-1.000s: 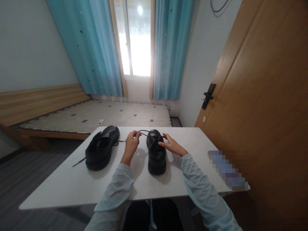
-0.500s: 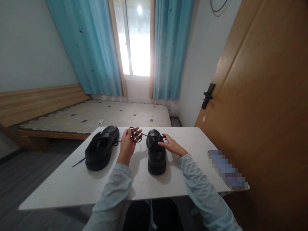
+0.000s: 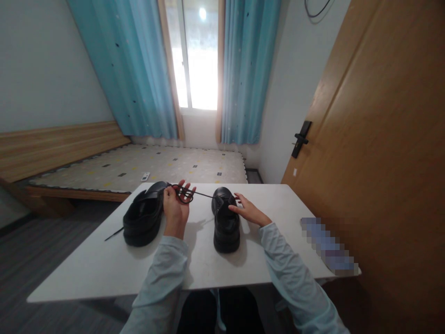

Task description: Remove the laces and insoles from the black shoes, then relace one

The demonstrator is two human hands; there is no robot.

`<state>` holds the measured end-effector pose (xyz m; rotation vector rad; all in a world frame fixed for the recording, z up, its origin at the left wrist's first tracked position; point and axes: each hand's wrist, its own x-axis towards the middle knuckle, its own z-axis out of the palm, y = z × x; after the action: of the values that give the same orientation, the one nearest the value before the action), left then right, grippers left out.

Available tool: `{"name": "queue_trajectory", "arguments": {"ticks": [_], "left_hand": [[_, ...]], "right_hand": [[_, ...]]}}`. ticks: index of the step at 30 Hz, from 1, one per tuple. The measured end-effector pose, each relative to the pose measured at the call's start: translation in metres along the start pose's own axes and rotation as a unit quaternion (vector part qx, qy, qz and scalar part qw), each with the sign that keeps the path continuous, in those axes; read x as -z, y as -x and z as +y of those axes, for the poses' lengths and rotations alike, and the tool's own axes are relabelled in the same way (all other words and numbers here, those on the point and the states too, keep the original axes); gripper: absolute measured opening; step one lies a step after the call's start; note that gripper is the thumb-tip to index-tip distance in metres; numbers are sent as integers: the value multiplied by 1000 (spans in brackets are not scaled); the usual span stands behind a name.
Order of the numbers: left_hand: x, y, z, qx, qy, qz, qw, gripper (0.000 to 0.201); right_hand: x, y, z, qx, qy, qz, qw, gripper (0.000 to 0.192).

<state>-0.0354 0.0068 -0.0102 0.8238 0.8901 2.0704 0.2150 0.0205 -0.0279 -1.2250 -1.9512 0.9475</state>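
A black shoe (image 3: 226, 232) stands on the white table, its heel toward me. From its front a black shoelace (image 3: 203, 194) stretches left to my left hand (image 3: 176, 208), which grips the lace with several loops bunched at the fingers. My right hand (image 3: 246, 209) rests against the right side of this shoe, thumb on its upper and fingers curled at the lacing; whether they pinch anything small is hidden. Left of my left hand sits a second black shoe (image 3: 142, 232), with a lace end trailing off its left side.
The white table (image 3: 267, 260) has a blurred bluish object (image 3: 328, 243) at its right edge. Behind it is a bed (image 3: 181, 162) with a small white remote (image 3: 145, 176). A wooden door (image 3: 375, 153) stands close on the right.
My left hand has moved left, drawing the shoelace out longer and straighter from the shoe. My right hand and both shoes have stayed in place.
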Motion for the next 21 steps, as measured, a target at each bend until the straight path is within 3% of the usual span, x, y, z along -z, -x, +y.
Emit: {"name": "queue_trajectory", "arguments": {"ticks": [3, 7, 9, 12, 16, 18, 21], "left_hand": [[-3, 2, 1, 8, -45, -6, 999, 28], [-7, 9, -3, 13, -205, -113, 972, 30], [-7, 13, -7, -19, -341, -174, 924, 24], [-5, 18, -13, -78, -511, -228, 825, 16], [-1, 23, -17, -65, -622, -255, 738, 23], [1, 22, -17, -59, -641, -249, 724, 19], [2, 20, -18, -64, -630, -231, 739, 13]], "right_hand": [[0, 0, -1, 4, 2, -3, 1000, 83], [0, 0, -2, 12, 3, -7, 1000, 82], [-1, 0, -2, 17, 2, -6, 1000, 81], [-2, -1, -1, 33, 3, -5, 999, 79], [-3, -2, 1, 43, 4, 4, 999, 72], [-3, -2, 3, 45, 7, 3, 999, 72], [-3, -3, 4, 51, 10, 0, 999, 72]]}}
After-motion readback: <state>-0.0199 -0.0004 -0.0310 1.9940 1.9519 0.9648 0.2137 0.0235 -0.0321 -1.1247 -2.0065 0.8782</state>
